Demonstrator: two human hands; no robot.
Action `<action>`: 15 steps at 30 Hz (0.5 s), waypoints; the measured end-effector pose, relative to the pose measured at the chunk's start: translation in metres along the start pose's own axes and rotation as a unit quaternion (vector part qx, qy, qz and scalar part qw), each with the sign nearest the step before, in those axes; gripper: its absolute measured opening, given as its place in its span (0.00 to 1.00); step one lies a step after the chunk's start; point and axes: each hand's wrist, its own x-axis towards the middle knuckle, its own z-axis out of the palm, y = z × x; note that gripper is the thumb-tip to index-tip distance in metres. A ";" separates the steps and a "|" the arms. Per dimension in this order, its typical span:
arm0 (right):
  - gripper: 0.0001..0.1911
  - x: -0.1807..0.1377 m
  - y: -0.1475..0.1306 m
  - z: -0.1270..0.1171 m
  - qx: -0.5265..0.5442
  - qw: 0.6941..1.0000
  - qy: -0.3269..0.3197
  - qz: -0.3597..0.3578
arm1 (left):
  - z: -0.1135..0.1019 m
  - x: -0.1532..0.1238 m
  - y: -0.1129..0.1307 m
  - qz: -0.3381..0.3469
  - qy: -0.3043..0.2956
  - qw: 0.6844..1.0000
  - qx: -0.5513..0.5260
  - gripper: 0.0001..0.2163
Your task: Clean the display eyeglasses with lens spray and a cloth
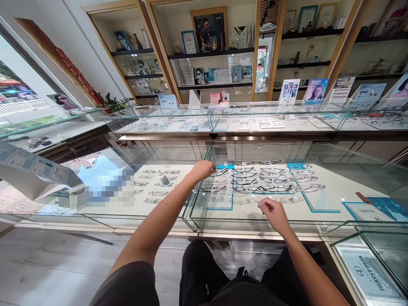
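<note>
My left hand (202, 170) reaches forward across the glass display case (199, 234), near its middle divider. Its fingers are closed beside the left end of the eyeglass rows; what they hold, if anything, is too small to make out. Nearer to me, my right hand (273, 213) is over the front part of the case, its fingers curled in and nothing visible in them. Several pairs of eyeglasses (245, 180) lie in rows between and beyond my hands. A small white bottle (162, 178) stands at an angle in view, left of my left forearm.
Blue-edged panels (321, 211) lie in the case. A folded display card (35, 170) is at the left. Behind runs a second glass counter (274, 111) with upright cards, and shelves (210, 52) with frames. Another glass case (369, 263) is at the lower right.
</note>
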 end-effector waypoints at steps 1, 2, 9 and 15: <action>0.21 0.000 0.000 0.000 0.001 1.000 0.000 0.001 | -0.008 -0.003 0.001 -0.001 0.012 1.000 -0.006 0.11; 0.22 0.000 0.000 0.001 0.003 1.000 0.000 0.001 | -0.016 -0.006 0.002 -0.001 0.025 1.000 -0.014 0.11; 0.23 0.001 0.002 0.000 0.020 1.000 0.001 0.005 | -0.088 -0.020 0.035 0.077 0.189 0.958 -0.202 0.13; 0.24 0.004 0.002 0.003 0.028 0.999 0.002 0.022 | -0.134 -0.021 0.086 0.153 0.327 0.795 -0.489 0.10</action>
